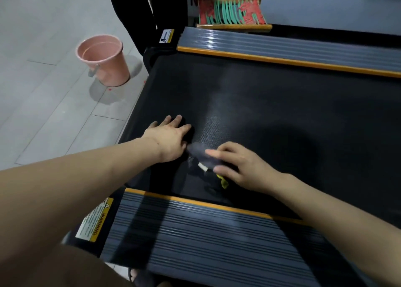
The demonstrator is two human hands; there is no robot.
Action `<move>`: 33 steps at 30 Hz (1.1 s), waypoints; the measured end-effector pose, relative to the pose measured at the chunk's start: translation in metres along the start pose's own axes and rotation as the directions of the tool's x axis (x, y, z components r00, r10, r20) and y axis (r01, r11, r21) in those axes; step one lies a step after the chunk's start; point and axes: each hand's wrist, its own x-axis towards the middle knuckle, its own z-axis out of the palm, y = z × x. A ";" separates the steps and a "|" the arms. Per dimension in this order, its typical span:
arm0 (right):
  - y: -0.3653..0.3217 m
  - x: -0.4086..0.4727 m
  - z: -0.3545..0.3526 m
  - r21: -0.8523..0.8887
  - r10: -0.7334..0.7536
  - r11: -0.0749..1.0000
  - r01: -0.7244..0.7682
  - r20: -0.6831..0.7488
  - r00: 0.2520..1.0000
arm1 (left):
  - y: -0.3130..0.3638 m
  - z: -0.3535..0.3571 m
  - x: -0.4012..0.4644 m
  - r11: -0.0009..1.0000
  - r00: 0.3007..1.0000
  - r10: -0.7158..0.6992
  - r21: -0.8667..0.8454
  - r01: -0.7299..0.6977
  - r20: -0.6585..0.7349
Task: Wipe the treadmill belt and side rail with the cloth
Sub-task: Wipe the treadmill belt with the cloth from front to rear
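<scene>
1. I saw my right hand (234, 167) gripping the dark cloth (202, 156) on the belt (282, 113); its blur suggested the cloth could slip.
2. My left hand (171, 138) lay open and flat on the belt; it could slide if the belt rolled.
3. The near side rail (206, 239) looked unwiped and might be missed.

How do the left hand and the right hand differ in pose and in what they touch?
The left hand lies flat and open, palm down on the bare treadmill belt; the right hand is curled, pressing the dark cloth. The left hand holds nothing; the right hand works the cloth. Both rest on the belt, close together.
</scene>
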 end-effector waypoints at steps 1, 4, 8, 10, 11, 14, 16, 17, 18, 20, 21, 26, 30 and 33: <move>-0.005 -0.007 0.003 -0.044 -0.042 0.998 0.044 0.049 0.998 | -0.001 0.001 -0.001 1.000 1.000 0.001 0.005 -0.001 -0.001; -0.008 -0.020 0.009 -0.192 -0.112 0.973 0.131 0.105 0.988 | -0.001 0.000 -0.001 1.000 1.000 0.000 0.002 0.000 -0.012; -0.003 -0.018 0.014 -0.290 -0.225 0.929 0.230 0.053 0.973 | 0.002 -0.001 -0.004 1.000 1.000 0.000 -0.009 -0.001 -0.023; 0.017 -0.002 0.005 -0.343 -0.280 0.894 0.288 0.076 0.957 | 0.004 -0.002 -0.004 1.000 1.000 -0.004 -0.006 0.004 -0.030; 0.034 0.010 -0.004 -0.391 -0.267 0.879 0.274 0.073 0.961 | 0.005 -0.004 -0.004 1.000 0.999 -0.004 -0.003 0.004 -0.039; 0.095 0.046 -0.042 -0.461 0.020 0.880 -0.109 -0.194 0.981 | 0.005 -0.007 -0.004 1.000 0.999 -0.003 -0.004 0.002 -0.049; 0.119 0.053 -0.060 -0.281 0.322 0.854 -0.437 -0.374 0.870 | 0.006 -0.009 -0.005 1.000 0.999 -0.008 -0.004 0.008 -0.035; 0.118 0.052 -0.059 -0.220 0.364 0.853 -0.474 -0.401 0.841 | 0.007 -0.010 -0.006 1.000 0.999 -0.011 -0.004 0.010 -0.031; 0.109 0.047 -0.051 -0.214 0.322 0.882 -0.420 -0.379 0.868 | 0.007 -0.010 -0.006 1.000 1.000 -0.009 -0.005 0.009 -0.028; 0.070 0.017 -0.028 -0.213 0.104 0.965 -0.153 -0.225 0.969 | 0.010 -0.011 -0.005 1.000 1.000 0.003 -0.010 -0.003 -0.019; 0.046 -0.004 -0.017 -0.190 0.002 0.982 -0.022 -0.105 0.994 | 0.010 -0.011 -0.005 1.000 1.000 0.007 -0.009 -0.007 -0.012; 0.005 -0.069 -0.010 -0.149 -0.335 0.914 0.378 0.250 0.908 | 0.014 -0.009 -0.003 1.000 1.000 0.016 0.011 -0.016 0.003; 0.066 -0.009 -0.033 -0.368 -0.348 0.858 0.358 0.094 0.933 | 0.019 -0.011 -0.001 0.999 1.000 0.027 0.024 -0.026 -0.013; 0.122 0.028 -0.047 -0.387 0.000 0.914 -0.122 -0.300 0.954 | 0.019 -0.010 -0.003 0.999 0.999 0.031 0.031 -0.031 -0.026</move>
